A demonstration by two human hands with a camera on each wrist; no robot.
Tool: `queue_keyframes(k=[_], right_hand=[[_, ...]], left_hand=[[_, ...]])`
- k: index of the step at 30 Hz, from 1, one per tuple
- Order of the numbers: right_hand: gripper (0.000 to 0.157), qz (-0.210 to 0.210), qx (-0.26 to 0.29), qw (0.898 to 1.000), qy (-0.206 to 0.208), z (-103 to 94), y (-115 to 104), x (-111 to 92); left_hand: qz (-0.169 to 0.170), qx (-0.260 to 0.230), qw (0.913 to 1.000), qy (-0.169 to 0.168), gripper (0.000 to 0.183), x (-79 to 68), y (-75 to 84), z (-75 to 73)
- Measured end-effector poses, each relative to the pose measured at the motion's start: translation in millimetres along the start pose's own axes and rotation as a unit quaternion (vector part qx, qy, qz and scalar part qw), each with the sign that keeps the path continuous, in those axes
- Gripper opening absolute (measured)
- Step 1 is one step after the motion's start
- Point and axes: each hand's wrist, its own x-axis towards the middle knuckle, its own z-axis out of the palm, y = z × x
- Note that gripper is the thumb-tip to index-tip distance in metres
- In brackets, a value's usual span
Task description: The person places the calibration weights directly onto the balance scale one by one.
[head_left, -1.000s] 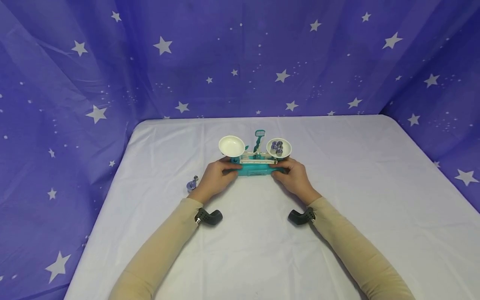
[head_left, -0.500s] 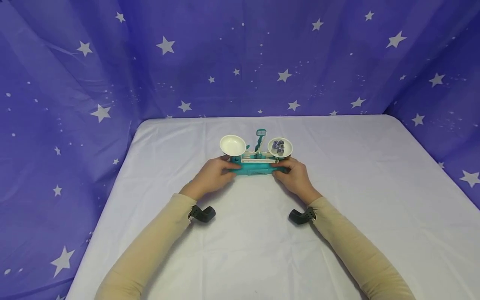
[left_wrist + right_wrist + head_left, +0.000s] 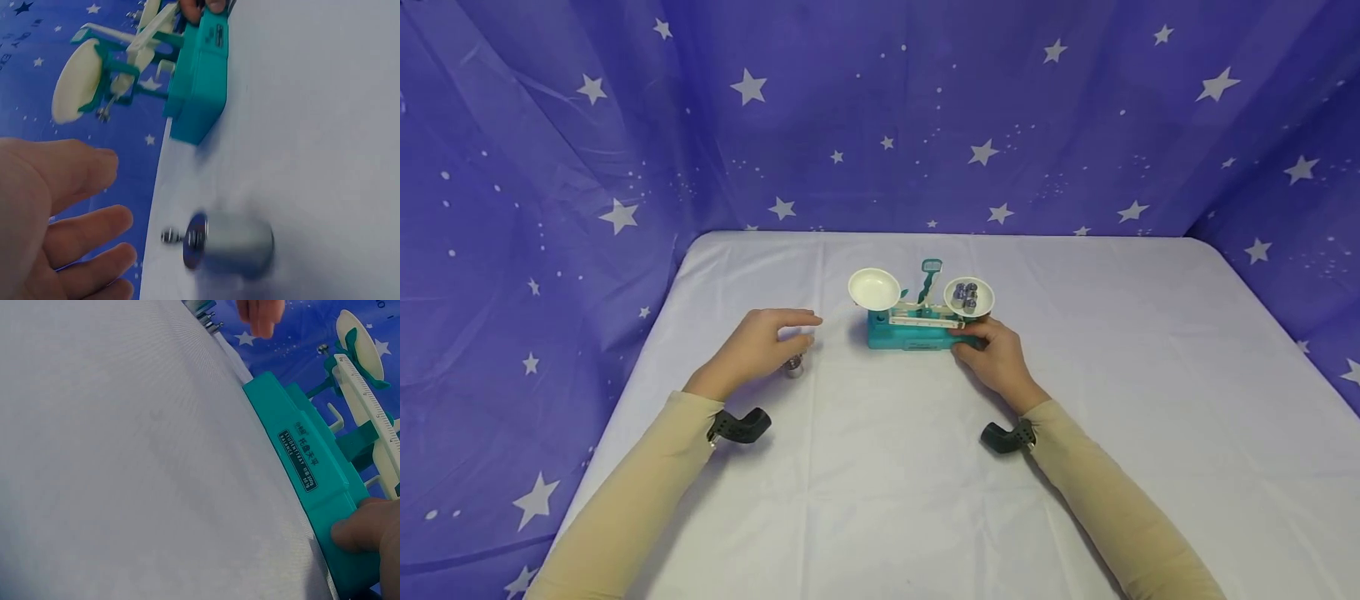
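Observation:
A teal tray balance (image 3: 904, 336) with two white pans stands on the table. Its left pan (image 3: 874, 289) holds nothing, while several metal weights (image 3: 970, 305) sit in the right pan (image 3: 988, 296). My right hand (image 3: 997, 357) grips the right end of the base, thumb on the front face in the right wrist view. Off to the balance's left, my left hand (image 3: 758, 346) hovers with fingers extended and nothing in them. Close by it, a knobbed metal weight (image 3: 237, 244) stands on the cloth, a smaller knob showing beside it; the hand partly hides these in the head view.
A white cloth (image 3: 880, 483) covers the table. Blue curtains with stars (image 3: 880, 108) hang behind and at both sides. A black wrist camera mount (image 3: 741, 426) sticks out from each sleeve.
My left hand has let go of the balance's left end and moved left to the loose weights. The right hand keeps its grip on the base.

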Motion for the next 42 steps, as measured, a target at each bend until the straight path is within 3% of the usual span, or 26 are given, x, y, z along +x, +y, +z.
queue_keyframes(k=[4,9,22,30,42], right_hand=[[0.022,-0.001,0.0,1.0,0.003,-0.6,-0.1,-0.1],[0.022,-0.004,0.005,1.0,0.004,0.5,1.0,0.1],[0.022,-0.014,0.0,1.0,0.008,-0.5,0.8,1.0],[0.021,-0.011,0.003,1.0,0.003,0.3,1.8,1.2],[0.021,-0.01,0.003,1.0,0.003,0.8,2.0,1.8]], left_hand=[[-0.025,0.009,0.9989,0.038,0.034,-12.8,-7.5,-5.0],[-0.057,0.021,0.9958,0.068,0.032,-25.5,-12.2,-0.7],[-0.073,-0.003,0.9896,0.124,0.042,-42.0,-24.2,24.8],[-0.076,0.05,0.9873,0.13,0.049,-45.5,-23.0,35.9],[-0.064,0.042,0.9857,0.15,0.037,-46.5,-24.0,40.0]])
